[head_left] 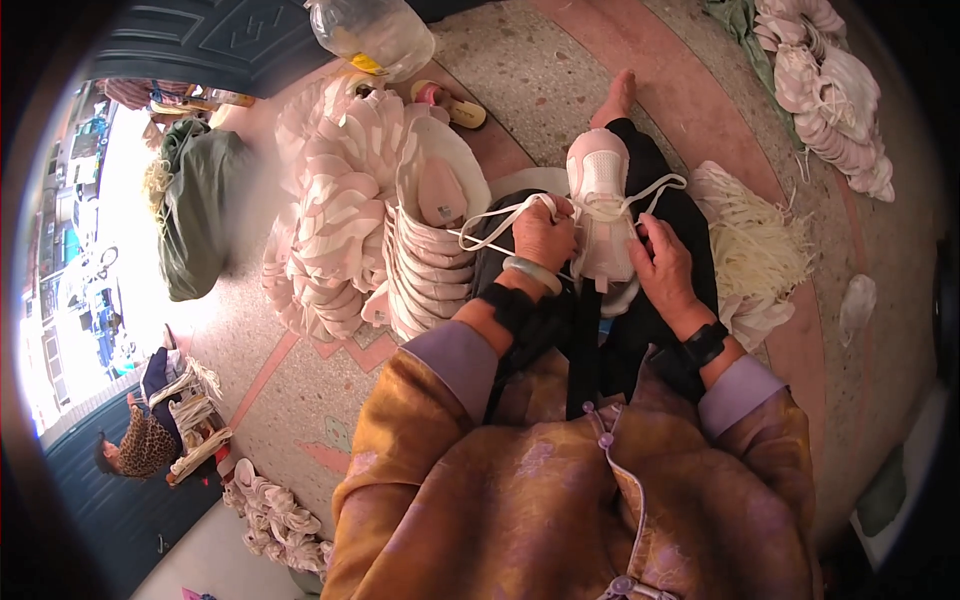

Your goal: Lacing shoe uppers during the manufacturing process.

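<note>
The left hand [546, 238] grasped white lace [668, 178] left of the pale shoe [600, 165], the right hand [666, 265] pinching lace right of it.

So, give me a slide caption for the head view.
Left fingers and right fingers work white laces on a pale shoe, beside piled shoe parts.

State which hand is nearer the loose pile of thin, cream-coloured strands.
Right: the right hand is left of that pile; the left hand is farther left, on the far side of the pale mesh shoe.
</note>
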The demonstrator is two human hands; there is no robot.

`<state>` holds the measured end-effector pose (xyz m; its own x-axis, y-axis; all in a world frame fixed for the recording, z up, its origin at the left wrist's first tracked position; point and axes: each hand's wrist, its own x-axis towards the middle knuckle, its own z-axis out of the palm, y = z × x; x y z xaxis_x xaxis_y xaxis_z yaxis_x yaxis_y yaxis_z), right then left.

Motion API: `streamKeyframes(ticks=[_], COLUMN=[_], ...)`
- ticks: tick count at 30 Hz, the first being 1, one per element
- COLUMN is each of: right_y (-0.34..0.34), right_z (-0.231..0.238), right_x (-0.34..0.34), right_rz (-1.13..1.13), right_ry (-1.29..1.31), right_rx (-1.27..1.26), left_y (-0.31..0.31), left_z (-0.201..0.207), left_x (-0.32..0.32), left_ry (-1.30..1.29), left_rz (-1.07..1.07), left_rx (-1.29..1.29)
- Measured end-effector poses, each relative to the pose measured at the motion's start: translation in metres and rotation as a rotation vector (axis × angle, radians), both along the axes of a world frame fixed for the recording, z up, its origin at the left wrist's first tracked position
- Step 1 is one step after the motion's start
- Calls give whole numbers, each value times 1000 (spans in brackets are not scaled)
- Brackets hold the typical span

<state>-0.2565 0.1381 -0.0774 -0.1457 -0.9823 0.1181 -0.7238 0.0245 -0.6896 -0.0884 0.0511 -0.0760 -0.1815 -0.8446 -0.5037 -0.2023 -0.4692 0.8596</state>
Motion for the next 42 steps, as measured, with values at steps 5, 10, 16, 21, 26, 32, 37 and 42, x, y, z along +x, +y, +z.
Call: streamKeyframes(ticks=[5,10,16,21,26,32,37,42], right_y=[-1,0,0,2,-8,-20,-28,-29], right_z=[-3,-7,-9,-9,21,37,19,13], right_x=[3,3,0,-8,2,26,37,39], right_rz=[-4,-56,-11,-33,-34,87,64,39], right_ry=[45,126,202,205,100,178,171,154], right_rx=[-48,-36,-28,-37,-42,-250,-156,-212], left_y=[-3,-21,-17,1,15,17,16,17], left_z=[-8,-14,-8,19,31,34,31,30], left_x=[-3,-3,-3,-3,-5,-8,-14,-12], left_ry=[-299,-134,-404,-550,-630,-774,-793,-702], left_rz=[-250,-198,-239,-365,-524,-591,-578,-516], left_rx=[-590,92,-162,-520,-682,-564,-505,-557])
